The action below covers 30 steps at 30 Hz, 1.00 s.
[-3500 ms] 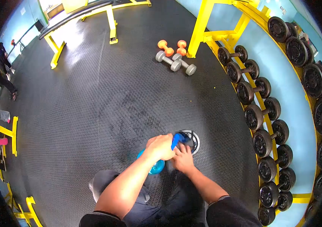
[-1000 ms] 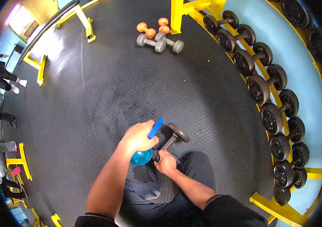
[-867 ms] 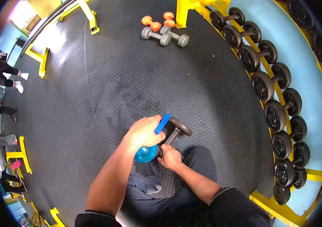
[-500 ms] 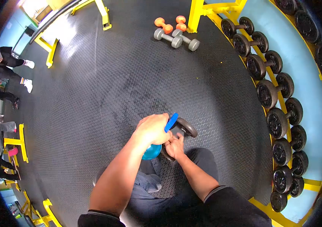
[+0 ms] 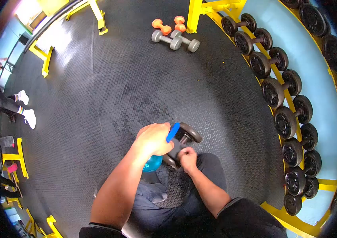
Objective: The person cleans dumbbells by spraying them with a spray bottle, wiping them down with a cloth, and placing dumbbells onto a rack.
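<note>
My left hand (image 5: 154,139) is wrapped round a spray bottle; its blue head (image 5: 173,132) sticks out past the fingers and its teal, see-through body (image 5: 153,163) shows below the palm. Between my legs lies a dark dumbbell (image 5: 191,132), tilted across the view, its near end partly hidden by my hands. My right hand (image 5: 188,158), fingers curled and slightly blurred, is at the near part of the dumbbell. Against those fingers is a dark grey patch (image 5: 172,148), perhaps cloth; I cannot tell what it is.
Black dumbbells (image 5: 273,92) line a yellow rack (image 5: 291,105) on the right. Orange (image 5: 161,27) and grey dumbbells (image 5: 166,40) lie on the black rubber floor (image 5: 136,79) ahead. Yellow frame legs (image 5: 46,61) and a person's white shoes (image 5: 29,118) are at the left.
The view has shifted slightly right. My right hand has moved from the dumbbell's middle toward its near side, with its fingers more curled. The left hand keeps hold of the spray bottle.
</note>
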{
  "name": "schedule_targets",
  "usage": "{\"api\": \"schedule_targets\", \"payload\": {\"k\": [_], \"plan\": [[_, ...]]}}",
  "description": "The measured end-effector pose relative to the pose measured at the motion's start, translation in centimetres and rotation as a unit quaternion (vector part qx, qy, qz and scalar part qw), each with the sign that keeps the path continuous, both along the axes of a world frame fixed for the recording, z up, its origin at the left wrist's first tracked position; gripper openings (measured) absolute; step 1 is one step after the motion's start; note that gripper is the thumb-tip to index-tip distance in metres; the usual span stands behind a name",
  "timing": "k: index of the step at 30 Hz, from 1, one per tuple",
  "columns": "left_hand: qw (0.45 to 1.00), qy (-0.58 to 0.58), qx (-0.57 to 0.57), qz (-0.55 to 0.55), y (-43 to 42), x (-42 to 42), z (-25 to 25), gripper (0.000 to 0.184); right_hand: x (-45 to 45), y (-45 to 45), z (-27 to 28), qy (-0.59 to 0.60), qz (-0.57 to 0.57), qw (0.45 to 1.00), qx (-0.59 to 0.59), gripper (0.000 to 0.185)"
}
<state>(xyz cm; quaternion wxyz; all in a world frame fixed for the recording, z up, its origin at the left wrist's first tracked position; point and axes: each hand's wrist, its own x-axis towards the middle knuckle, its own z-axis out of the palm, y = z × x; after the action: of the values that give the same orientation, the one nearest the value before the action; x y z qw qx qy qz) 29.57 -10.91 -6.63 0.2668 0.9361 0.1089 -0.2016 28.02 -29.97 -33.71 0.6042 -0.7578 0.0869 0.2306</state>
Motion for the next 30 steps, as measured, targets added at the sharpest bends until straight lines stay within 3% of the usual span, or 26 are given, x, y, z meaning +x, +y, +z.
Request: {"api": "schedule_targets", "payload": {"k": [1, 3, 5, 6, 7, 9, 11, 12, 14, 15, 17, 19, 23, 25, 27, 29, 30], "plan": [[1.0, 0.004, 0.0, 0.0, -0.1, 0.0, 0.0, 0.036, 0.5, 0.0, -1.7, -0.054, -0.137, 0.988, 0.038, 0.011], [1.0, 0.008, -0.002, 0.001, -0.6, -0.1, -0.2, 0.036, 3.0, 1.3, 0.4, 0.004, -0.359, 0.932, 0.057, 0.018], [1.0, 0.002, -0.003, -0.002, -0.7, -0.1, 0.1, 0.037, 3.8, 1.3, -3.4, 0.102, -0.212, 0.971, 0.046, 0.034], [1.0, 0.001, -0.005, -0.002, -0.6, -0.2, 0.2, 0.036, 3.6, 2.5, -2.8, 0.179, -0.21, 0.961, 0.028, 0.043], [1.0, 0.0, -0.009, 0.0, -0.6, -0.2, 0.3, 0.036, 3.2, 3.3, -2.1, 0.148, -0.189, 0.971, -0.012, 0.057], [1.0, 0.004, -0.01, -0.001, -0.7, -0.2, 0.0, 0.036, 1.6, 3.7, -1.4, 0.081, -0.088, 0.988, -0.096, 0.06], [1.0, 0.006, -0.008, -0.001, -0.6, 0.1, 0.0, 0.036, 0.1, 2.3, -1.3, 0.091, 0.12, 0.969, -0.197, 0.053], [1.0, 0.008, -0.011, -0.002, -0.7, 0.2, 0.0, 0.035, 1.1, 2.2, 1.4, 0.051, 0.174, 0.955, -0.236, 0.038], [1.0, 0.013, -0.016, 0.007, -0.7, 0.4, -0.1, 0.034, 3.4, 2.3, 7.5, -0.037, 0.201, 0.946, -0.252, 0.028], [1.0, 0.009, -0.01, 0.009, -0.7, 0.6, -0.2, 0.034, 4.4, 1.7, 9.0, -0.178, 0.201, 0.935, -0.233, 0.027], [1.0, 0.008, -0.009, 0.025, -0.4, 0.3, -0.2, 0.034, 6.6, 0.8, 9.8, -0.419, 0.2, 0.834, -0.299, 0.039], [1.0, 0.015, 0.002, 0.022, -0.6, 0.1, 0.1, 0.033, 8.6, 1.5, 9.9, -0.497, 0.258, 0.786, -0.263, 0.046], [1.0, 0.018, -0.002, 0.024, -0.9, 0.2, 0.7, 0.032, 8.6, 1.0, 2.3, -0.518, 0.297, 0.77, -0.223, 0.052], [0.999, 0.025, -0.009, 0.034, -0.7, 0.1, 1.5, 0.032, 6.3, 1.7, 1.1, -0.484, 0.082, 0.837, -0.24, 0.053], [0.998, 0.03, -0.019, 0.043, -0.7, -0.1, 1.7, 0.032, 4.4, 2.1, -1.0, -0.44, -0.064, 0.854, -0.27, 0.056], [0.999, 0.033, -0.003, 0.04, -0.8, -0.1, 1.6, 0.033, 3.5, 2.6, -3.2, -0.321, -0.199, 0.869, -0.319, 0.051], [0.999, 0.034, 0.002, 0.038, -1.0, -0.2, 1.5, 0.034, 3.4, 3.0, -4.1, -0.32, -0.198, 0.869, -0.321, 0.051]]}}
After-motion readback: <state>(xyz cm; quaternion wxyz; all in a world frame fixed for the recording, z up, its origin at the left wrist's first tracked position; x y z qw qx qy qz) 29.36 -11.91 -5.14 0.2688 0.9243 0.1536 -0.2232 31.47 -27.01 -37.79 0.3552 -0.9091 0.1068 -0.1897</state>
